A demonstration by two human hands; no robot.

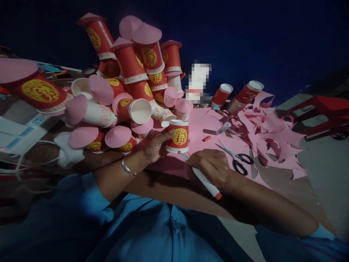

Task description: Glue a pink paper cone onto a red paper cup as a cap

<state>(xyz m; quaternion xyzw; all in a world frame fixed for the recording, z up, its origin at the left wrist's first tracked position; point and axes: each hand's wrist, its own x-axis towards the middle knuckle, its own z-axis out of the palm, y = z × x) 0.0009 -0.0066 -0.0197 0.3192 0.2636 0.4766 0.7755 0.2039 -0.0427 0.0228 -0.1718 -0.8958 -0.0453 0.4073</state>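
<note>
My left hand [156, 145] is closed around the side of a red paper cup [177, 136] with a yellow round emblem and white bands at top and bottom. In my right hand [211, 165] is a white marker [205, 183] with a red end, held like a pen. Its other end meets the cup's lower white band, or lies very close to it. Under both hands lies a pink paper sheet [197, 125]. Scissors [236, 156] with black handles rest spread just right of my right hand, near a small red cap [206, 138].
Stacked cups with pink paper cones [147, 33] crowd the left and back. Pink paper scraps [272, 134] heap at the right, beside upright red cups [222, 95]. A clear cylinder [223, 127] lies on the sheet. A white power strip [21, 131] and cables are at far left.
</note>
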